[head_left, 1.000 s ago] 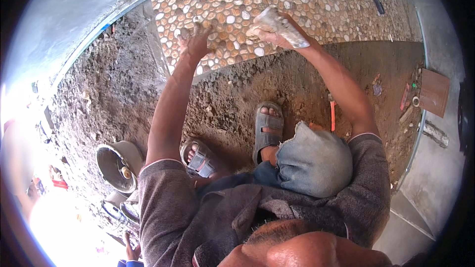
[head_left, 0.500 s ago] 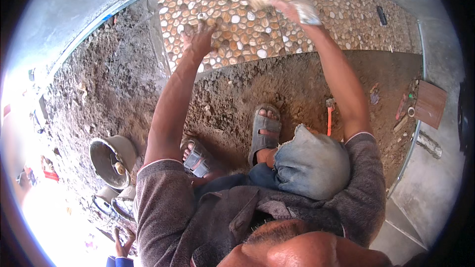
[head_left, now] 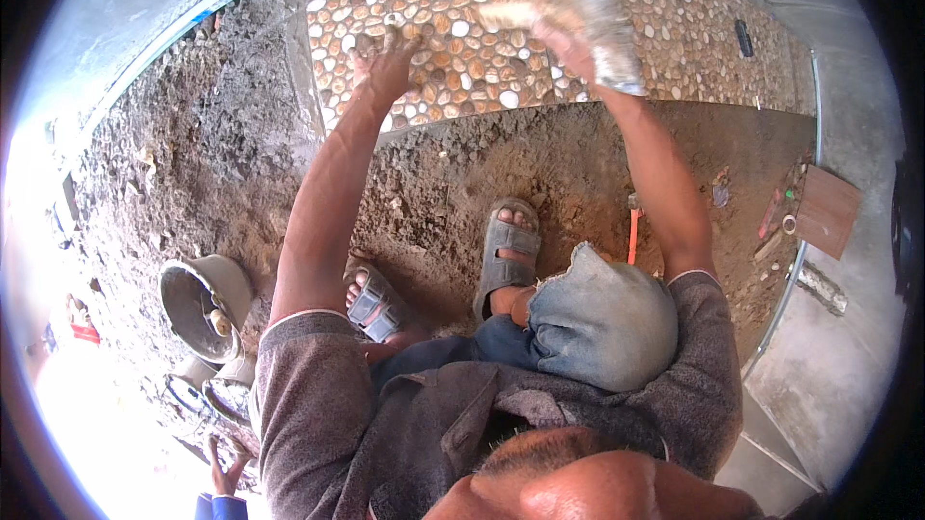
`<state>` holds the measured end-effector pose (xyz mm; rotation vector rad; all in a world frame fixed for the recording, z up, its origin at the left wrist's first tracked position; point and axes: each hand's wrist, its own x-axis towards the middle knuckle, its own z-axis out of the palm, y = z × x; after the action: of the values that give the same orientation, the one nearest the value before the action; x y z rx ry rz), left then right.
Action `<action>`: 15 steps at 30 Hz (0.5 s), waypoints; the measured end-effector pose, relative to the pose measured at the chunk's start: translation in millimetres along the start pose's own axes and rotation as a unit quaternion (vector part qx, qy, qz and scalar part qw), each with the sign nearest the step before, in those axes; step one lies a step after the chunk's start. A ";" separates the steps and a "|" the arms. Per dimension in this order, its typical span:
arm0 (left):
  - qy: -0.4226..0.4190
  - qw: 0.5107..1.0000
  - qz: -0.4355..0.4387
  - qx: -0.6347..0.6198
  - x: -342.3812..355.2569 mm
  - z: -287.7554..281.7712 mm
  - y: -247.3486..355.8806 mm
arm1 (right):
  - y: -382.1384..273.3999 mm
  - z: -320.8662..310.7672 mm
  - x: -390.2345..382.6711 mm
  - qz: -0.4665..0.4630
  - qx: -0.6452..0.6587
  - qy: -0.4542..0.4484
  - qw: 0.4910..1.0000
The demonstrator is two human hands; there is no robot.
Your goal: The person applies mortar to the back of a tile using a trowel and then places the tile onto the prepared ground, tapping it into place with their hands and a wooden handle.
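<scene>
Pebble-patterned tiles (head_left: pixel 462 67) lie in a row along the wall in front of me. My left hand (head_left: pixel 385 67) rests on the nearer left tile with its fingers spread, holding nothing. Above the tiles to the right, my right hand (head_left: pixel 564 33) is closed on a pale, motion-blurred thing (head_left: pixel 612 33). It has a beige, stick-like end pointing left and a whitish, flat-looking part over the wrist. Blur hides its exact kind, and I cannot tell whether it touches the tile.
Rough wet mortar (head_left: pixel 231 86) borders the tiles' left edge. A hammer (head_left: pixel 633 231) with an orange handle lies by my right knee. Buckets (head_left: pixel 207 303) stand at left. A brown tile piece (head_left: pixel 829 212) lies at right. Another person's hand (head_left: pixel 226 467) shows at lower left.
My right hand has moved slightly nearer to me with the pale thing, which has turned. My left hand stays on the tile, its fingers still spread.
</scene>
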<state>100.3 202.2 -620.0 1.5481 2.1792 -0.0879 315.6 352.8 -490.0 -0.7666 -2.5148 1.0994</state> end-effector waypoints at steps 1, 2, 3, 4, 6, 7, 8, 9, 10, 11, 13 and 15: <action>-0.012 1.000 -0.003 -0.007 0.1 -1.0 -1.1 | -5.5 0.2 -9.9 0.000 -0.009 0.013 1.000; -0.024 1.000 -0.004 -0.012 0.9 -0.5 -1.8 | -9.8 0.3 -17.9 0.026 -0.053 0.100 0.993; -0.006 1.000 0.008 -0.024 2.2 1.8 -1.9 | -11.8 -1.0 -21.1 0.001 -0.065 0.091 0.994; -0.017 0.996 0.022 -0.088 5.4 3.0 -5.9 | -13.0 -0.4 -21.8 -0.027 -0.075 0.081 0.993; -0.023 0.975 0.047 -0.214 6.7 11.6 -11.1 | -13.6 3.5 -23.6 -0.082 -0.041 0.105 0.990; 0.019 0.983 0.078 -0.163 7.0 17.3 -11.7 | -13.2 6.6 -24.1 -0.057 -0.005 0.027 0.998; 0.036 0.991 0.078 -0.101 10.9 19.6 -12.2 | -12.7 10.8 -22.0 -0.041 0.025 -0.021 0.999; 0.026 0.996 0.072 -0.042 14.8 20.7 -13.5 | -12.7 15.3 -22.6 0.018 0.014 -0.061 0.998; 0.040 0.998 0.049 -0.023 13.4 24.0 -12.8 | -13.0 20.2 -23.1 0.125 -0.015 -0.067 0.990; 0.035 0.998 0.039 -0.023 15.2 23.3 -13.7 | -12.7 22.1 -23.7 0.115 -0.065 -0.085 0.988; 0.032 0.997 0.042 -0.048 11.8 23.9 -12.8 | -14.4 29.4 -29.1 -0.001 0.039 -0.048 0.998; 0.054 0.994 0.064 -0.068 7.7 22.1 -12.4 | -16.4 36.1 -32.0 0.024 0.203 -0.079 0.976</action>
<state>94.3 197.5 -645.3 1.6441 2.1121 0.1854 319.3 303.7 -503.5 -0.6455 -2.2803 1.6794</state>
